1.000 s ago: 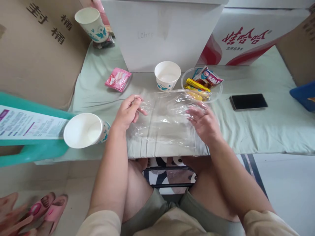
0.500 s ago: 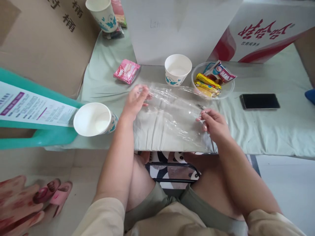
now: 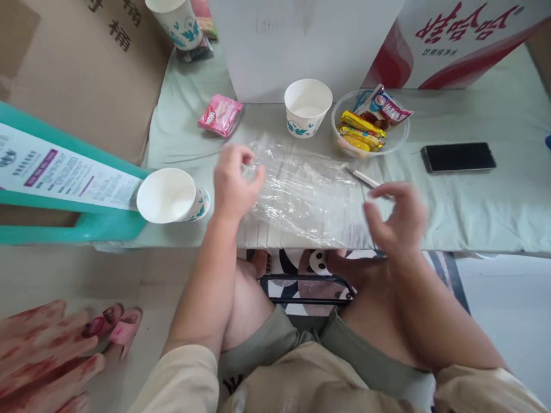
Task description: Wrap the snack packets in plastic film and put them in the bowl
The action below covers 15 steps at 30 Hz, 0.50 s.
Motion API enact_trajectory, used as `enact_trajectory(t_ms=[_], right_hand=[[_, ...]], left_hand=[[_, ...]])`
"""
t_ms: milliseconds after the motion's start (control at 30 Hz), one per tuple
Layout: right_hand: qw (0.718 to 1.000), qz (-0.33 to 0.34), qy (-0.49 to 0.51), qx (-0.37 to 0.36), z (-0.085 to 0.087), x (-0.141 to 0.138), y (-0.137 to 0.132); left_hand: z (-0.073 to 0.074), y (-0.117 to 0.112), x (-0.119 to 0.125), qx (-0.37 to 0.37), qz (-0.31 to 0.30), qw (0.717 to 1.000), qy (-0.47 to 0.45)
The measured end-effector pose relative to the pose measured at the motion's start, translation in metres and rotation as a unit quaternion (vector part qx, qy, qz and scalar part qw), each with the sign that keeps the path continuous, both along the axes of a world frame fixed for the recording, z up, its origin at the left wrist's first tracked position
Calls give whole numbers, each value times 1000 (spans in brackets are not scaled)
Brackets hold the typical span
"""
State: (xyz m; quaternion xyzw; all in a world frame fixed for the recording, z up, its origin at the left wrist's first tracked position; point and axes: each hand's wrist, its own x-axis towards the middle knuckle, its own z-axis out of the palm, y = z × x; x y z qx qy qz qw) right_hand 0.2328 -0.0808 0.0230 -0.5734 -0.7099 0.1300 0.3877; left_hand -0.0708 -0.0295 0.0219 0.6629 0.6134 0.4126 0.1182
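A clear plastic bag (image 3: 303,198) lies crumpled on the cloth-covered table in front of me. Just off its left edge is my left hand (image 3: 236,180), thumb and fingers apart, holding nothing. My right hand (image 3: 398,221), slightly blurred, hovers past the bag's right side with thumb and fingers spread and nothing in it. Between the bag and that hand lies a white pen (image 3: 363,177), its rear end partly hidden by the fingers. Behind the bag stand a white paper cup (image 3: 307,109) and a round plastic bowl (image 3: 403,140) with yellow-wrapped snacks (image 3: 360,127) and a biscuit packet (image 3: 383,109).
A paper cup (image 3: 167,196) tilts beside a green-framed panel (image 3: 92,183) at left. Behind are a pink packet (image 3: 220,116), another cup (image 3: 178,26) and a white box (image 3: 301,51). A black phone (image 3: 458,157) lies at right.
Both hands have let go of the plastic bag, which now lies flatter on the table. My right hand has moved right, uncovering the pen. The view has shifted slightly.
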Motion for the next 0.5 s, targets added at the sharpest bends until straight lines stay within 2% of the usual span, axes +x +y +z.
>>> enact_trajectory(t_ms=[33,67,100,133,233,333,433,500], right_hand=[[994,101,-32,-32,0,-6,-9],[976,194,-73,-69,-1,-13,-16],[953,260,-119,-100,-3,-20,-22],[933,294,-165,-123,-6,-25,-25],[908,301,-248,-153,-16,-31,-25],[905,316,-242,-150,-18,-24,-21],[925,298,-196,-134,-15,-16,-17],[946,269,-128,-129,-12,-13,-13]], left_hand=[[6,-12,4,-61,-88,994,29],[10,-23,8,-123,-167,976,61],[12,-32,12,-177,-225,953,95],[12,-38,15,-221,-263,930,129],[12,-46,20,-289,-294,886,211],[13,-45,19,-314,-296,867,249],[15,-45,16,-339,-293,854,263],[15,-46,16,-330,-296,857,262]])
